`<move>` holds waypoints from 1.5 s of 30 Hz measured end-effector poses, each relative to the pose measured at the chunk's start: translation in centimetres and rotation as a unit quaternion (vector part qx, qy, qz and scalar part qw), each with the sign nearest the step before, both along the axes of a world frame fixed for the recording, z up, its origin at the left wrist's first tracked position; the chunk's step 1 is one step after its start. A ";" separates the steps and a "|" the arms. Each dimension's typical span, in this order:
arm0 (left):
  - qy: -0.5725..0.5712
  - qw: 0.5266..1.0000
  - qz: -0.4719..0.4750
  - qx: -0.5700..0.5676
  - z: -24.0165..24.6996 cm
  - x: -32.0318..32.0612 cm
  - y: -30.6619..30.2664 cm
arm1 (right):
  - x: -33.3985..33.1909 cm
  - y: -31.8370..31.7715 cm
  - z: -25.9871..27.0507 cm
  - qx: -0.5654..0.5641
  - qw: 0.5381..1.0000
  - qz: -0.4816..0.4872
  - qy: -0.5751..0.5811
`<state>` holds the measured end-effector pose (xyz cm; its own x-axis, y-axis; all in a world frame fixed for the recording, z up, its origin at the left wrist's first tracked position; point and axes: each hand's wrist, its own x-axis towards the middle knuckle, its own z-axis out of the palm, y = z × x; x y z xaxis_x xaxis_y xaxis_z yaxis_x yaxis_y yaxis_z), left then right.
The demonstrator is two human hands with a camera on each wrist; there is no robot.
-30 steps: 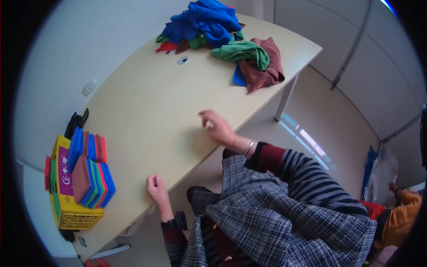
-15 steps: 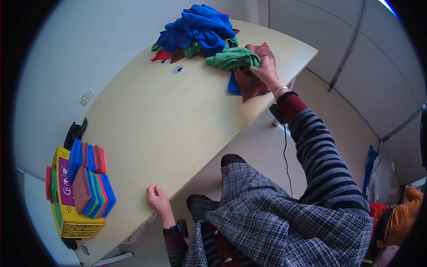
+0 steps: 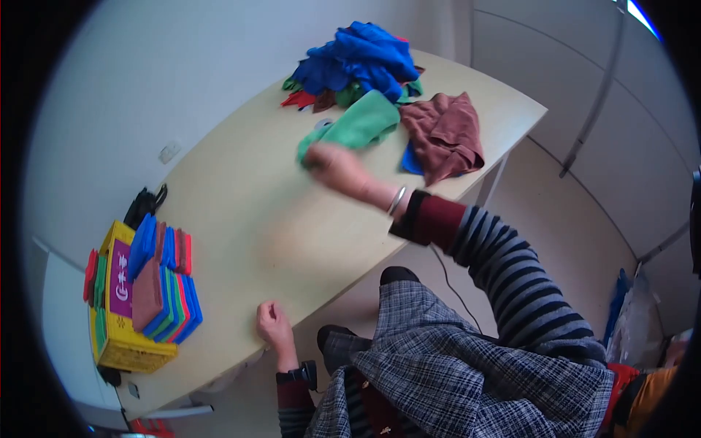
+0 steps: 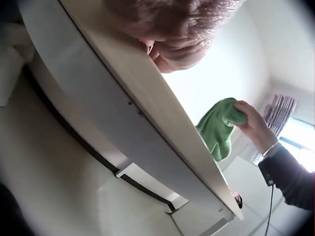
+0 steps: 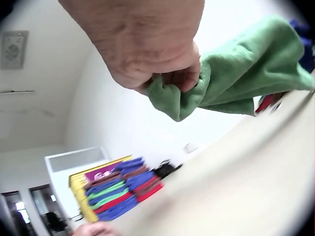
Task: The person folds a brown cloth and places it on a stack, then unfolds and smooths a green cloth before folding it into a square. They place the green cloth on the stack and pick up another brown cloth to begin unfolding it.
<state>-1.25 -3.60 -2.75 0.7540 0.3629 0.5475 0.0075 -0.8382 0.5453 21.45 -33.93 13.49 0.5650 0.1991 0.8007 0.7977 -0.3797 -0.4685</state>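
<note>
My right hand (image 3: 339,171) pinches one end of a green cloth (image 3: 359,123) above the middle of the table. The cloth trails back toward the far end; the right wrist view shows its bunched corner (image 5: 172,101) between thumb and fingers. My left hand (image 3: 274,326) rests at the table's near edge, fingers loosely curled, holding nothing. A crumpled brown cloth (image 3: 447,135) lies at the right, with a blue cloth (image 3: 410,159) partly hidden beneath it.
A heap of mostly blue cloths (image 3: 361,62) sits at the far end. On the left stands a yellow basket (image 3: 135,355), with folded cloths (image 3: 169,303) in several colours stacked against it. A black object (image 3: 144,206) lies behind them. The table (image 3: 241,212) borders the wall.
My right hand reached to the brown and green cloths, took hold of the green one and pulled it off toward the left. My left hand has stayed at the table edge.
</note>
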 end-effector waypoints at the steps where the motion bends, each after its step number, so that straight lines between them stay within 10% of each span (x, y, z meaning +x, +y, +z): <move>1: 0.003 0.997 -0.030 -0.078 -0.2 0.1 0.0 | -3.6 3.0 -0.2 -0.020 0.996 0.083 0.030; 8: -0.140 0.933 -0.176 -0.280 0.7 -0.7 -0.9 | -17.5 10.6 -4.0 -0.080 0.927 0.332 0.153; 11: -0.027 0.976 -0.073 -0.205 2.2 -2.7 0.4 | -17.7 9.7 -2.8 -0.103 0.906 0.356 0.203; 22: -0.170 0.976 -0.019 0.137 12.8 0.4 0.0 | -11.3 6.5 0.9 -0.172 0.969 0.156 0.079; 30: -0.112 0.984 -0.116 -0.077 14.4 2.8 0.0 | -8.8 4.5 8.9 -0.134 0.984 0.076 -0.088; 45: -0.073 0.959 -0.242 -0.126 12.5 2.5 -8.9 | -9.1 4.1 8.9 -0.086 0.994 0.072 -0.005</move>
